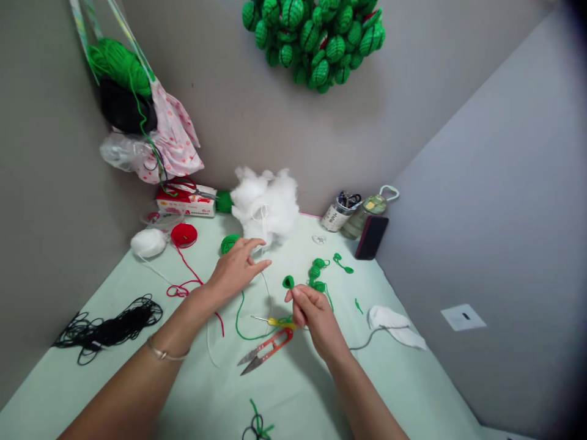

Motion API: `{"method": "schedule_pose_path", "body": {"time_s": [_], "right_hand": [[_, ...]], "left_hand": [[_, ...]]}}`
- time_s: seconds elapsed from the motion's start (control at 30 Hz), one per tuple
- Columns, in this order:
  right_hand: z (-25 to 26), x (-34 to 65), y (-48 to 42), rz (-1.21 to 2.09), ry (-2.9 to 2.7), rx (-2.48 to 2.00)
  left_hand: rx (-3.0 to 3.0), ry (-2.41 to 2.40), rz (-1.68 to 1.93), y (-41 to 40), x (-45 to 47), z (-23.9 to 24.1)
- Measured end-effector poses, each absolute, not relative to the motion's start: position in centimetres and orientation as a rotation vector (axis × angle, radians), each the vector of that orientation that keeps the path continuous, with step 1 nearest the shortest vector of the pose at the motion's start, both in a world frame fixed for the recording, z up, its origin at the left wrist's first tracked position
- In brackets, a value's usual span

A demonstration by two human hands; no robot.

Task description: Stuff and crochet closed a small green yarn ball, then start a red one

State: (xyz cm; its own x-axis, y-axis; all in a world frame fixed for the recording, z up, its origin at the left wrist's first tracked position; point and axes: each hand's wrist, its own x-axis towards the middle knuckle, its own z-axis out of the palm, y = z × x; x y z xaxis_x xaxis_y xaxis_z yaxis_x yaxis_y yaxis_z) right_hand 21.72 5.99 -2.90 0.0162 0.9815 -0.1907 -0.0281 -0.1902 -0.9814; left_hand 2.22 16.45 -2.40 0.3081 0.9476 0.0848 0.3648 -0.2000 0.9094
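My right hand [314, 318] is closed in a pinch on a small green crocheted piece [288, 282], held just above the pale green table [321, 391]. My left hand [238, 266] reaches forward with fingers spread, holding nothing, close to a heap of white stuffing [266, 205]. A yellow-handled crochet hook [275, 321] and red thread snips [266, 349] lie under and between the hands. A green yarn strand [241, 321] loops across the table beside them. Several more small green crocheted pieces [317, 274] lie just beyond my right hand.
Black cord [110, 330] is piled at the left. A red yarn spool [184, 234], white yarn ball [148, 242] and red-white box [186, 201] sit at the back left. A jar [338, 214], bottle [367, 214] and dark phone [371, 237] stand back right. Green crocheted balls [316, 40] hang on the wall.
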Motion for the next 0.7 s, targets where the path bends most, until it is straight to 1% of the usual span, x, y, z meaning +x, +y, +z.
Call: {"method": "schedule_pose_path", "body": {"time_s": [0.1, 0.2, 0.3, 0.37, 0.4, 0.47, 0.6, 0.63, 0.7], "right_hand": [[-3.2, 21.7, 6.0, 1.364, -1.085, -1.312], [-3.9, 21.8, 5.8, 1.372, -1.070, -1.290], [-4.4, 22.4, 5.6, 1.376, -1.027, -1.264], [-4.5, 22.8, 5.5, 1.369, -0.974, -1.251], [-4.5, 23.0, 5.4, 1.364, -0.942, -1.247], [-4.4, 23.3, 5.4, 1.362, -0.877, -1.232], [-4.4, 23.6, 5.6, 1.357, -0.829, -1.210], [-4.4, 23.7, 5.6, 1.351, -0.845, -1.220], [-4.6, 23.7, 5.7, 1.326, -0.934, -1.271]], "left_hand": [[1.794, 1.159, 0.789, 17.5, 3.9, -3.3], [1.844, 0.966, 0.637, 17.1, 5.7, -3.3], [1.865, 0.742, 0.451, 16.0, 5.1, -1.4], [1.859, 0.730, 0.433, 15.5, 2.6, 0.4], [1.848, 0.795, 0.445, 15.5, 0.6, 1.3], [1.842, 1.114, 0.542, 15.6, -4.0, 2.8], [1.912, 1.981, 0.603, 16.5, -12.2, 3.7], [1.917, 2.092, 0.614, 16.7, -13.0, 3.7], [1.985, 2.053, 0.700, 17.2, -12.8, 3.6]]}}
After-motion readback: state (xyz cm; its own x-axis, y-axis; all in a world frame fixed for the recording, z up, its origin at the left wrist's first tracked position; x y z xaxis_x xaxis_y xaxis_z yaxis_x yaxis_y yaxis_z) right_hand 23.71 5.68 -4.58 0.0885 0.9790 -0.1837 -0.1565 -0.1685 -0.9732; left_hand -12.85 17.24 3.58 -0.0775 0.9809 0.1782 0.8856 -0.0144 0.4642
